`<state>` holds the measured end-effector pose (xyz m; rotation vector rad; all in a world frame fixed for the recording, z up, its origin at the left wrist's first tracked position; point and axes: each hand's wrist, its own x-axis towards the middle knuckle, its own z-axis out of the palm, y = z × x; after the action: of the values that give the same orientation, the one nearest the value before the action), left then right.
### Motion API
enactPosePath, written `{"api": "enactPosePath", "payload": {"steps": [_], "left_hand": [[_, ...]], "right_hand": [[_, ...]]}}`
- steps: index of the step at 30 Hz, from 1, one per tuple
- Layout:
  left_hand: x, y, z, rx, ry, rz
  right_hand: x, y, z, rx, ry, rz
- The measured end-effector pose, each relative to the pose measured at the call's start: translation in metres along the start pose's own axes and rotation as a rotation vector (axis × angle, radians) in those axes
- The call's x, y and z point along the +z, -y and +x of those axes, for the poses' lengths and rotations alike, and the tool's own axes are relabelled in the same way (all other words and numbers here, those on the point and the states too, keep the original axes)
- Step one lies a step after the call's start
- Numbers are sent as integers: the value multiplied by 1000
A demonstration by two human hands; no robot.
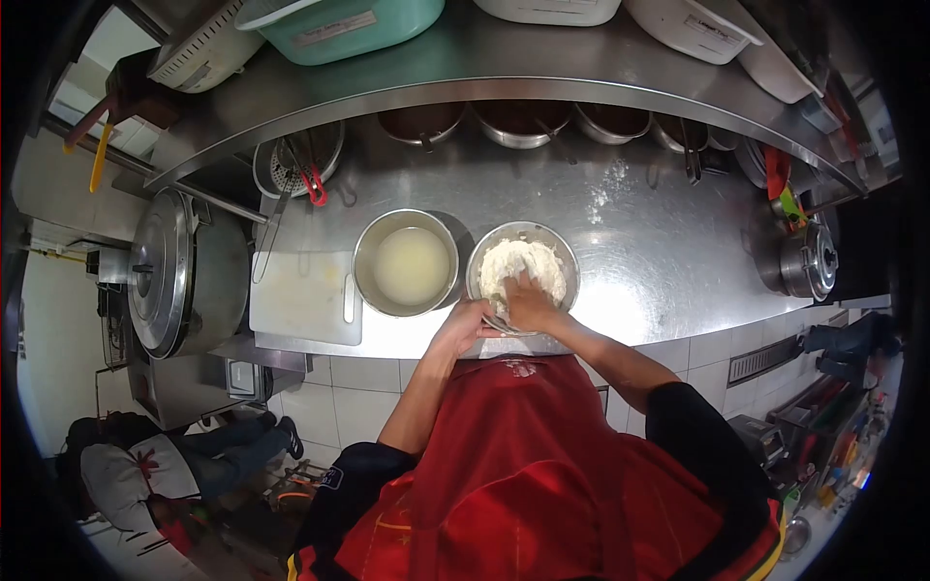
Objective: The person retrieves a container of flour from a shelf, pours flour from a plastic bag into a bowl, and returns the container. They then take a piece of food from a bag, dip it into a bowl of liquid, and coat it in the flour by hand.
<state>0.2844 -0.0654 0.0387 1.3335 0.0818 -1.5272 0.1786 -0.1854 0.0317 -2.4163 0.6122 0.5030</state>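
A round metal bowl (573,254) stands near the counter's front edge, holding a white, floury dough (545,266). My left hand (467,324) grips the near left side of this bowl, its fingers closed at the rim and under it. Inside the bowl, my right hand (529,304) presses its bunched fingers into the dough; the fingertips are buried and partly hidden. Just left of the bowl is a deeper metal pot (362,254) with a pale, cloudy liquid (413,265) in it. Neither hand touches that pot.
A white cutting board (298,300) lies left on the steel counter (668,247). Several pans (520,140) stand beneath the overhead shelf (465,85), which carries a green tub (354,34). Large lidded pot (170,271) at left; smaller pot (809,261) at right. Other people (136,474) are behind.
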Motion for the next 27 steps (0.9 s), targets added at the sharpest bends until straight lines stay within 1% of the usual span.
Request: {"api": "enactPosePath", "payload": {"steps": [1,4,5,7,8,9,12,14,18,21,24,25,27], "left_hand": [[1,-2,-2,9,-31,30],[-12,-2,7,5,8,-22],[-10,-10,2,31,58,-36],[-10,-15,-3,27,56,-24],[-10,-17,-3,27,56,-16],[-9,-17,-3,26,60,-20],[-11,-11,0,24,65,-17],[-10,-6,4,22,66,3],[-3,-8,-4,50,0,14],[-4,-8,0,45,21,27],[-15,3,10,17,47,23],[-19,3,13,-6,58,30],[-24,0,18,-28,61,39]], "right_hand": [[10,-5,7,-26,53,2],[-4,-17,11,-266,161,7],[-8,-24,12,-311,186,-23],[-30,-27,8,-377,219,-100],[-37,-29,5,-410,232,-139],[-33,-34,6,-486,142,-171],[-33,-24,13,-475,76,-230],[-37,-12,20,-408,86,-304],[-31,-10,34,-354,42,-357],[-36,-3,25,-219,-18,-193],[-9,10,4,-19,-335,-71],[-8,13,3,47,-143,90],[21,-3,22,-38,-38,41]]}}
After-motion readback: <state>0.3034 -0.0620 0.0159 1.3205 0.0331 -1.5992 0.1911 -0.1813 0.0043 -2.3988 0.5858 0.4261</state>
